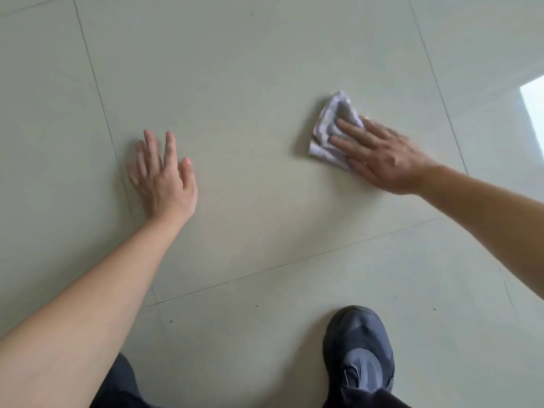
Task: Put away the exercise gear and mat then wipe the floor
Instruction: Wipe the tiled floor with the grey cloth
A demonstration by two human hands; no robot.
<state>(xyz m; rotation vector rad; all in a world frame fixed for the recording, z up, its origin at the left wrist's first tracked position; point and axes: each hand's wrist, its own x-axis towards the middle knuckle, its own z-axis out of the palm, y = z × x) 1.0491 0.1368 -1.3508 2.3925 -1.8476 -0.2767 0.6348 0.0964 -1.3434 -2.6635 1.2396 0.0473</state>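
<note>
A crumpled pale lilac-white cloth lies on the light grey-green tiled floor, right of centre. My right hand presses flat on the cloth's near right part, fingers spread over it and pointing left. My left hand rests flat on the bare tile at centre left, fingers apart, holding nothing. No exercise gear or mat is in view.
A dark grey shoe stands on the floor at the bottom right, and dark trouser fabric shows at the bottom left. Dark grout lines cross the tiles. A bright window reflection glares at the right edge.
</note>
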